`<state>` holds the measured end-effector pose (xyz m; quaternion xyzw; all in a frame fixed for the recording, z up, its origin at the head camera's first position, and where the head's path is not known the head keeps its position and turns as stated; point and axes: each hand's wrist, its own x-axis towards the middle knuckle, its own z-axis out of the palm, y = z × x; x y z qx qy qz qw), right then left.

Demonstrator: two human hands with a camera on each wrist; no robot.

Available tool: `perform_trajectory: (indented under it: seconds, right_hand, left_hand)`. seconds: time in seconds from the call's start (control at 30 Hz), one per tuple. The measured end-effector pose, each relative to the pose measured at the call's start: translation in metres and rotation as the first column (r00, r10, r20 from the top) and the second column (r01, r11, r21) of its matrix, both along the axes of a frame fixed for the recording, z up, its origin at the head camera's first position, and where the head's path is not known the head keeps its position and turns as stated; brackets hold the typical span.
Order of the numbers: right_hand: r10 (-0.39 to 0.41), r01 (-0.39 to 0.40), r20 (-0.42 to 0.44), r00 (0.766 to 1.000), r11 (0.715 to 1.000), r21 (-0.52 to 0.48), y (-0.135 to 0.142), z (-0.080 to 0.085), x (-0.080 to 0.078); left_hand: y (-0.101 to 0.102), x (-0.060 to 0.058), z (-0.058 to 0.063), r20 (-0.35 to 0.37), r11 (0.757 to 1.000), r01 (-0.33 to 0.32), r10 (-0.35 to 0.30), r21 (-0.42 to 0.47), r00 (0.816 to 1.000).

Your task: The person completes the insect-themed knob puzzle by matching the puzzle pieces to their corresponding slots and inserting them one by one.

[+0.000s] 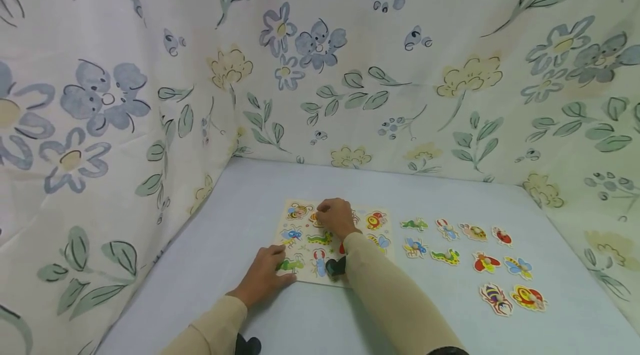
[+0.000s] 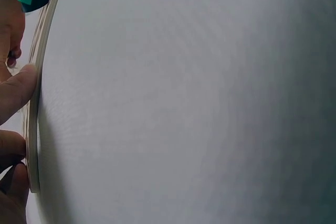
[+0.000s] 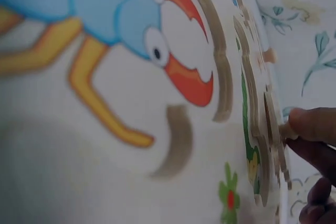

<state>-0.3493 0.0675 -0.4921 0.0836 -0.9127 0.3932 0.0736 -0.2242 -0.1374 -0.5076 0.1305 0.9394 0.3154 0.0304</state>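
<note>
A wooden peg puzzle board [image 1: 305,274] printed with colourful insects lies flat on the table. At its near left corner my left hand [image 1: 265,274] holds the edge; the thumb [image 2: 21,85] lies against the board's side in the left wrist view. My right hand [image 1: 337,217] reaches over the board to its far row. Between thumb and fingertips it pinches the small knob [image 3: 286,131] of a puzzle piece [image 3: 273,124], seen edge-on close at the board's surface. That piece's picture is mostly hidden by the hand. A blue stag beetle picture [image 3: 105,3] shows large in the right wrist view.
Right of the board several loose knobbed insect pieces lie in rough rows, among them a green caterpillar [image 1: 445,256], a ladybug [image 1: 502,236], a snail [image 1: 473,231] and a striped spider-like bug [image 1: 496,299]. Floral cloth [image 1: 350,110] hangs behind and beside the white table [image 1: 400,310].
</note>
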Motion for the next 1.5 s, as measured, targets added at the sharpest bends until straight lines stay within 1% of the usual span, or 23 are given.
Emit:
perform_trajectory:
  seconds: [0.2, 0.33, 0.57, 0.7, 0.8, 0.93, 1.0, 1.17, 1.37, 1.5]
  right_hand:
    - [-0.032, 0.032, 0.025, 0.999, 1.0, 0.0, 0.004, -0.004, 0.0]
    - [-0.027, 0.027, 0.025, 0.999, 1.0, -0.002, 0.006, -0.004, 0.001]
    - [-0.031, 0.031, 0.031, 0.999, 0.999, 0.022, 0.008, -0.006, 0.0]
    - [-0.026, 0.025, 0.042, 0.999, 1.0, 0.01, 0.011, -0.005, 0.0]
    - [-0.023, 0.024, 0.059, 0.998, 0.999, -0.022, 0.014, -0.003, 0.001]
    - [-0.009, 0.013, 0.046, 0.999, 0.996, -0.085, 0.02, 0.009, 0.005]
    - [0.002, 0.0, 0.017, 1.0, 0.994, -0.111, 0.022, 0.018, 0.008]
    - [0.009, -0.018, -0.068, 0.998, 0.992, -0.128, 0.032, 0.044, 0.017]
    - [0.018, -0.045, -0.142, 0.99, 0.982, -0.185, 0.044, 0.072, 0.041]
    - [0.049, -0.094, -0.193, 0.98, 0.968, -0.233, 0.052, 0.084, 0.059]
  left_hand:
    - [0.004, 0.001, 0.001, -0.005, 1.0, 0.013, -0.013, 0.006, 1.0]
    - [0.006, 0.001, 0.001, -0.016, 1.0, 0.015, -0.015, 0.005, 1.0]
    - [0.008, 0.001, 0.001, -0.01, 1.0, 0.016, -0.016, -0.001, 1.0]
    - [0.009, 0.0, 0.001, -0.009, 1.0, 0.018, -0.018, 0.0, 1.0]
    - [0.01, 0.0, 0.002, -0.004, 1.0, 0.011, -0.011, 0.001, 1.0]
    - [0.009, 0.001, 0.004, 0.0, 1.0, -0.001, 0.001, 0.0, 1.0]
    - [0.008, 0.001, 0.005, -0.003, 1.0, 0.0, 0.0, -0.006, 1.0]
    - [0.006, 0.001, 0.005, -0.004, 1.0, -0.007, 0.007, -0.013, 1.0]
    - [0.005, 0.002, 0.004, -0.011, 1.0, -0.008, 0.008, -0.008, 1.0]
    - [0.003, 0.003, 0.003, -0.014, 1.0, -0.012, 0.012, -0.015, 1.0]
